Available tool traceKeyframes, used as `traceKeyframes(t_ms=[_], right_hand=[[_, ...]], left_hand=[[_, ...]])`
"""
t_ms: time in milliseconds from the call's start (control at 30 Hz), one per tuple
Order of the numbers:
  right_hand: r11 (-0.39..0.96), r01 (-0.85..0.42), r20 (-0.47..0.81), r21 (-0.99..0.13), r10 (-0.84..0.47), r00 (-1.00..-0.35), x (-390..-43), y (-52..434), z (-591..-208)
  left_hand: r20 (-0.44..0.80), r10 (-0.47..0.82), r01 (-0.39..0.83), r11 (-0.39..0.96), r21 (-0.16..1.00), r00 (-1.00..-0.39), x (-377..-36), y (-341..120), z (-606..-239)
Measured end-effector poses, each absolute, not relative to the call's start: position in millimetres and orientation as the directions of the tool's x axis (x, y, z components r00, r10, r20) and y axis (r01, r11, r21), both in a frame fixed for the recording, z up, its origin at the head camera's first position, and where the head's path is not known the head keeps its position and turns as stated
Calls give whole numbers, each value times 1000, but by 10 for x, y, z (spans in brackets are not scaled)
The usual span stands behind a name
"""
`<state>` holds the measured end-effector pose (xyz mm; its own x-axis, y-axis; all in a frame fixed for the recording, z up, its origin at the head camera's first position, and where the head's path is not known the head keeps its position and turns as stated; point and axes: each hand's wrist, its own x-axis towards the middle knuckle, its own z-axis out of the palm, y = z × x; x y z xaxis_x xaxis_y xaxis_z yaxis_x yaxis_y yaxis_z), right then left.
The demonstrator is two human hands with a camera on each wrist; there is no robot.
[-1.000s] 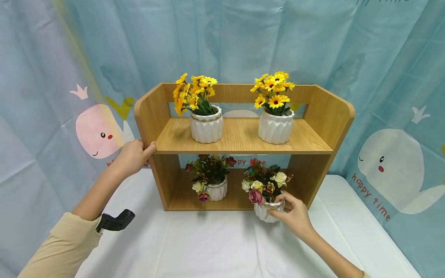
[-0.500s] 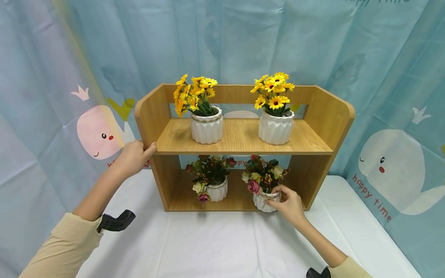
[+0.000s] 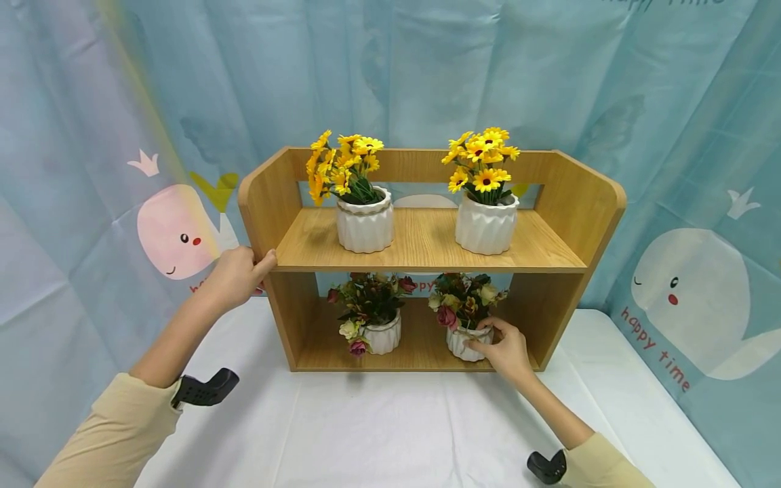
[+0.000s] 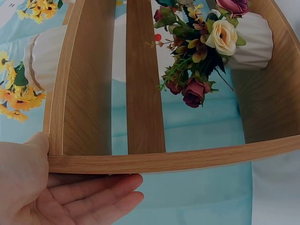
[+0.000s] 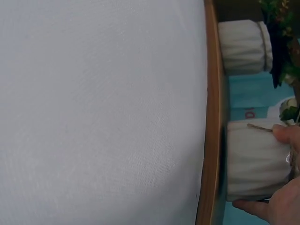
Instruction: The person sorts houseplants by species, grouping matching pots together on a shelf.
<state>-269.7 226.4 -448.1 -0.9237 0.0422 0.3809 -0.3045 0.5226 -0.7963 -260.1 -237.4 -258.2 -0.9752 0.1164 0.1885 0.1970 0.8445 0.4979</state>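
Observation:
My right hand (image 3: 508,347) grips the rim of a white fluted flowerpot (image 5: 258,159) with pink and cream artificial roses. The pot is upright over the right part of the lower board; whether its base touches the board is hard to tell. At the left end of the wooden shelf (image 3: 427,267), my left hand (image 3: 236,276) holds the side panel, the thumb at the front edge and the fingers (image 4: 101,197) along the outer face. A similar rose pot (image 3: 382,335) stands left of the held one.
Two white pots of yellow sunflowers, a left one (image 3: 366,227) and a right one (image 3: 486,227), stand on the upper board. White cloth (image 3: 366,434) covers the table in front. A blue printed curtain (image 3: 427,74) hangs behind.
My right hand has carried the rose pot from in front of the shelf back and up onto the lower level. The left hand has stayed at the side panel.

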Motion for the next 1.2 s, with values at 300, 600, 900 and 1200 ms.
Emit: traceKeyframes(t_ms=[300, 600, 900, 1200], right_hand=[[518, -309, 387, -798, 48, -921, -2738, 2300, -4546], [498, -298, 365, -815, 40, -930, -2714, 2327, -4584], [472, -305, 366, -828, 42, -930, -2610, 2391, -4550], [466, -361, 418, -808, 20, -908, -2357, 2495, -4515]], left_hand=[[182, 111, 189, 847, 498, -977, -2584, -2367, -2586], [212, 102, 197, 843, 500, -972, -2571, -2363, -2605], [240, 114, 218, 857, 467, -964, -2571, -2364, -2641], [289, 150, 262, 876, 405, -946, -2490, -2378, -2706]])
